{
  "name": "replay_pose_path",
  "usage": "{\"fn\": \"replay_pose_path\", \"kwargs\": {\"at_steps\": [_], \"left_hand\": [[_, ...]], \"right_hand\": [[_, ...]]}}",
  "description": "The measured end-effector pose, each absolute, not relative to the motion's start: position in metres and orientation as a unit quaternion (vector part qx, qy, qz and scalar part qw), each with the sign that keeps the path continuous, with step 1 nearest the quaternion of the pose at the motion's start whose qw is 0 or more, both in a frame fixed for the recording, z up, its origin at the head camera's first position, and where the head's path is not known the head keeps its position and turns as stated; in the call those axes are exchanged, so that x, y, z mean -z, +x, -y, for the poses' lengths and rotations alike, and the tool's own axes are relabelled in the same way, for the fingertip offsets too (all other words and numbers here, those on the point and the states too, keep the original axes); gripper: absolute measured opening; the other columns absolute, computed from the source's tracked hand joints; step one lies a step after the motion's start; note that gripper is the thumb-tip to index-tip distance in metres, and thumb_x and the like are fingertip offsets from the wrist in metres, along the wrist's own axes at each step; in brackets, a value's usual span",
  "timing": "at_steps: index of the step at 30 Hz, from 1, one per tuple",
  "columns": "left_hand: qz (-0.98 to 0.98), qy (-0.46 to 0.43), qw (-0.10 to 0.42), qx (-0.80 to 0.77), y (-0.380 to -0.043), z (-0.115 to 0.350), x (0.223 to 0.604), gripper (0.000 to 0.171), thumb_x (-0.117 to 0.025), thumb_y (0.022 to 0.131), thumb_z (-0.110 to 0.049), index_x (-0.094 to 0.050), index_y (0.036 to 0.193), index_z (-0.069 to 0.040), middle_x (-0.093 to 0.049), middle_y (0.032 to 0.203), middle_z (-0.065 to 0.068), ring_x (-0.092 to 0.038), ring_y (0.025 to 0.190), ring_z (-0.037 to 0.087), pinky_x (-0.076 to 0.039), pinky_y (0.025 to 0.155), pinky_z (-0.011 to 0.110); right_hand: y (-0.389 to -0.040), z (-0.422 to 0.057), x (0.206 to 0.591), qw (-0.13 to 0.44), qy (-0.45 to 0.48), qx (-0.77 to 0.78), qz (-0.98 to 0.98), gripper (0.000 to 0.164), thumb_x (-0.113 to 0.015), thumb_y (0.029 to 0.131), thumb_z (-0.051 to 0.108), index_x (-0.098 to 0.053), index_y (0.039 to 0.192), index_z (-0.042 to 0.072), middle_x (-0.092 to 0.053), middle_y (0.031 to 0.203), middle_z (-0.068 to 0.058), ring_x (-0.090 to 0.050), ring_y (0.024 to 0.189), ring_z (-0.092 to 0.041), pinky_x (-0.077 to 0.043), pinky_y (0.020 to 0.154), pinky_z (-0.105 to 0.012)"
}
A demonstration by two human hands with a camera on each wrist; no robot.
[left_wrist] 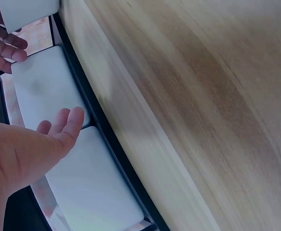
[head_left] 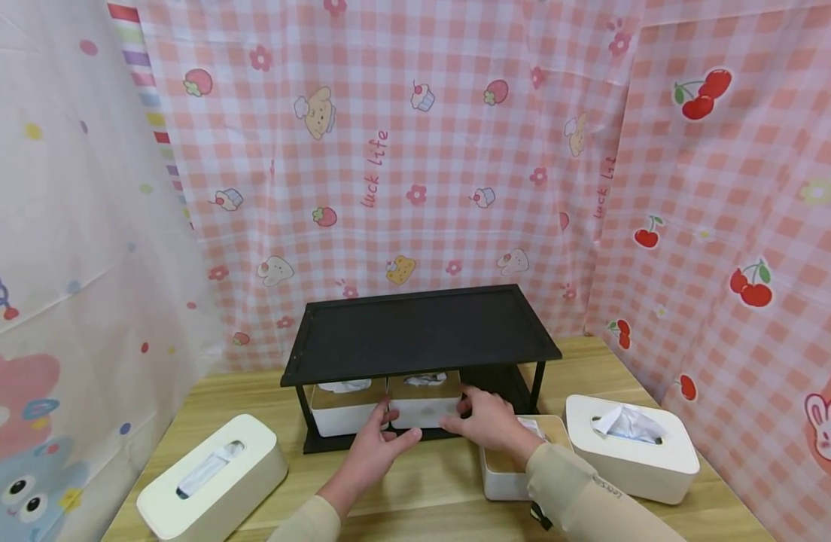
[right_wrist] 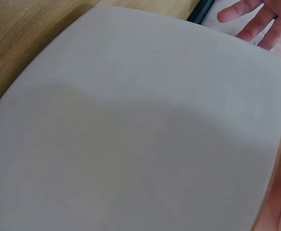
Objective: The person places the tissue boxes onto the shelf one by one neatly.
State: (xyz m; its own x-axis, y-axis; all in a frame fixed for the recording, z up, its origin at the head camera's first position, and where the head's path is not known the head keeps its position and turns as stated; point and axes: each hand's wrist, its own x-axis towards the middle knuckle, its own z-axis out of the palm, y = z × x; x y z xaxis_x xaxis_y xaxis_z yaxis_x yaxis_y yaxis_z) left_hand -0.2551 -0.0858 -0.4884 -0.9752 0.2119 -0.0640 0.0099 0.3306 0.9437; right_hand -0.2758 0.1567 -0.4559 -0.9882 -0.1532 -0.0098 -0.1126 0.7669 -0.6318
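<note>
Before me, an open left hand (head_left: 377, 446) and loosely bent right hand (head_left: 486, 418), apparently gripping nothing, flank a white tissue box (head_left: 425, 414); uneven pushing could jam it against the neighbouring box (head_left: 337, 421)

White rectangular tissue box with wood-coloured top (head_left: 424, 410) is standing upright on black flat lower shelf (head_left: 327, 444), crumpled white tissue (head_left: 425, 379) is protruding above, matching box (head_left: 344, 420) is standing just beside its left end
</note>
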Motion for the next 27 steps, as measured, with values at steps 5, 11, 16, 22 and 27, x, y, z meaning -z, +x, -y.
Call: {"fn": "replay_pose_path", "kwargs": {"at_steps": [5, 11, 16, 22, 27], "left_hand": [[-0.814, 0.068, 0.082, -0.572, -0.2534, 0.0853, 0.4896, 0.105, -0.078, 0.096, -0.051, -0.021, 0.170, -0.003, -0.048, 0.161, 0.026, -0.063, 0.124, 0.030, -0.058, 0.094, 0.046], [-0.813, 0.067, 0.074, -0.574, -0.2513, 0.0843, 0.4895, 0.103, -0.079, 0.096, -0.048, -0.022, 0.170, -0.004, -0.050, 0.160, 0.025, -0.063, 0.121, 0.028, -0.058, 0.091, 0.044], [-0.813, 0.071, 0.079, -0.572, -0.2501, 0.0835, 0.4890, 0.104, -0.078, 0.096, -0.051, -0.022, 0.170, -0.002, -0.050, 0.160, 0.026, -0.064, 0.125, 0.032, -0.059, 0.094, 0.046], [-0.816, 0.078, 0.085, -0.567, -0.2509, 0.0825, 0.4904, 0.104, -0.077, 0.097, -0.051, -0.021, 0.169, -0.001, -0.051, 0.159, 0.026, -0.066, 0.123, 0.030, -0.060, 0.093, 0.046], [-0.816, 0.080, 0.087, -0.566, -0.2505, 0.0824, 0.4904, 0.103, -0.076, 0.097, -0.052, -0.022, 0.170, -0.003, -0.052, 0.158, 0.026, -0.066, 0.123, 0.030, -0.060, 0.093, 0.047]], "right_hand": [[-0.2735, -0.1571, 0.4537, 0.030, -0.071, 0.334, -0.939, 0.079, -0.080, 0.093, 0.045, -0.054, 0.153, 0.000, -0.078, 0.117, -0.001, -0.069, 0.118, -0.033, -0.041, 0.112, -0.067], [-0.2736, -0.1582, 0.4547, 0.032, -0.065, 0.333, -0.940, 0.081, -0.080, 0.094, 0.045, -0.051, 0.155, 0.001, -0.078, 0.118, -0.001, -0.069, 0.120, -0.034, -0.039, 0.114, -0.067], [-0.2747, -0.1583, 0.4563, 0.029, -0.065, 0.331, -0.941, 0.080, -0.080, 0.094, 0.045, -0.051, 0.155, 0.002, -0.079, 0.117, -0.001, -0.069, 0.121, -0.034, -0.038, 0.115, -0.068], [-0.2733, -0.1582, 0.4549, 0.023, -0.066, 0.330, -0.941, 0.081, -0.080, 0.093, 0.045, -0.052, 0.155, 0.001, -0.079, 0.116, -0.001, -0.070, 0.118, -0.033, -0.039, 0.114, -0.067], [-0.2715, -0.1590, 0.4513, 0.021, -0.069, 0.329, -0.941, 0.081, -0.081, 0.093, 0.044, -0.052, 0.154, 0.001, -0.079, 0.115, -0.001, -0.070, 0.117, -0.033, -0.039, 0.114, -0.067]]}}
